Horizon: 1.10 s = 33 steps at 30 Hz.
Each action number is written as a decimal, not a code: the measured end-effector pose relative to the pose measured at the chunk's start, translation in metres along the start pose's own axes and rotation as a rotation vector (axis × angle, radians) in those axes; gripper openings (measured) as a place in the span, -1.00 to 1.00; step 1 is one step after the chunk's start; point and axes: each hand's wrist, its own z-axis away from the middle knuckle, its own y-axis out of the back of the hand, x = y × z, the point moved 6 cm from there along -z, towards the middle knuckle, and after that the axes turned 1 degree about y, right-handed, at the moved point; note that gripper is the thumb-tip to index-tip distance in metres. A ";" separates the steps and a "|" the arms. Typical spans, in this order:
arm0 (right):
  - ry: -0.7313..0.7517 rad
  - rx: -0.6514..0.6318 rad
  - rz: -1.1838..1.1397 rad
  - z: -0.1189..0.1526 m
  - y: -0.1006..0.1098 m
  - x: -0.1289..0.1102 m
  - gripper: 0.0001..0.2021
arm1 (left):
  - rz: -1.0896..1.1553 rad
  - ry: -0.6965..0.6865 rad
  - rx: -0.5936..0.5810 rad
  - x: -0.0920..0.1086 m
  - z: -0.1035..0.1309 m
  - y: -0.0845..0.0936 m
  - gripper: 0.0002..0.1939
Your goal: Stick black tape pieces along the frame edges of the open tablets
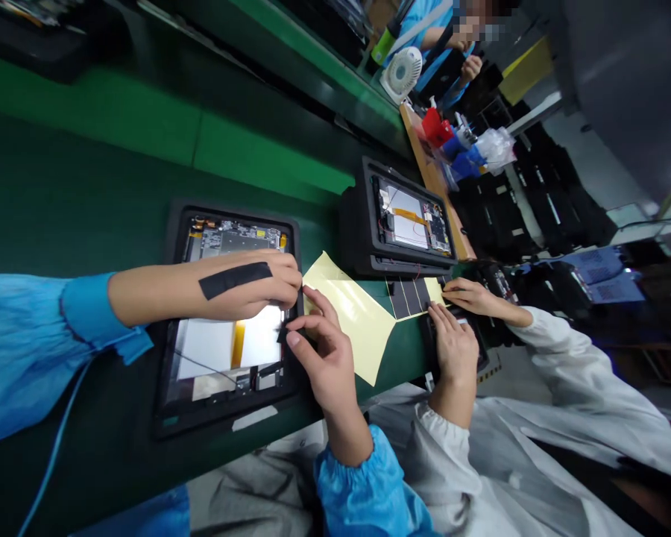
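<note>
At the right edge of an open, black-framed rectangular tablet [209, 347] with exposed circuitry, the blue-sleeved right hand [329, 358] pinches a small black strip [282, 333] between thumb and forefinger. The left hand [257, 292], black tape [232, 281] across its back, lies over the tablet's middle, fingers curled; whether it grips anything, I cannot tell. Just right of the tablet lies a glossy pale-yellow sheet [355, 317]; beyond it, a black rectangular tray [361, 231]; farther from the tablet, a round white fan [403, 72].
</note>
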 end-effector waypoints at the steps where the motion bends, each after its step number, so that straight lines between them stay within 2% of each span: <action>1: -0.006 0.013 -0.001 0.000 0.000 0.001 -0.95 | -0.001 0.005 -0.003 0.000 0.000 0.001 -0.46; 11: 0.035 0.104 0.125 -0.009 -0.005 -0.001 -0.93 | 0.084 0.071 -0.030 -0.002 -0.005 0.003 -0.50; 17: 0.055 0.102 0.231 -0.008 -0.008 -0.003 -0.93 | 0.109 0.125 -0.021 -0.003 -0.006 0.000 -0.48; 21: 0.121 0.119 0.331 -0.015 -0.010 -0.007 -0.91 | 0.121 0.057 0.043 -0.003 -0.005 0.000 -0.52; 24: 0.161 0.178 0.387 -0.019 -0.007 -0.008 -0.67 | 0.119 0.009 0.059 -0.007 -0.003 -0.002 -0.62; 25: 0.183 0.204 0.402 -0.018 -0.005 -0.009 -0.65 | 0.122 0.008 0.056 -0.010 -0.002 -0.003 -0.65; 27: 0.263 0.224 0.449 -0.010 -0.003 -0.012 -0.80 | 0.135 0.015 0.067 -0.015 0.000 -0.003 -0.69; 28: 0.320 0.200 0.487 -0.004 -0.004 -0.015 -0.86 | 0.142 0.021 0.070 -0.017 0.002 -0.004 -0.70; 29: 0.375 0.148 0.537 0.002 -0.007 -0.018 -0.83 | 0.149 0.021 0.066 -0.018 0.004 -0.004 -0.71; 31: 0.444 0.000 0.652 0.013 -0.016 -0.020 -0.70 | 0.158 0.020 0.050 -0.021 0.008 -0.005 -0.72; 33: 0.434 -0.119 0.749 0.018 -0.025 -0.018 -0.52 | 0.158 0.023 0.038 -0.023 0.010 -0.006 -0.73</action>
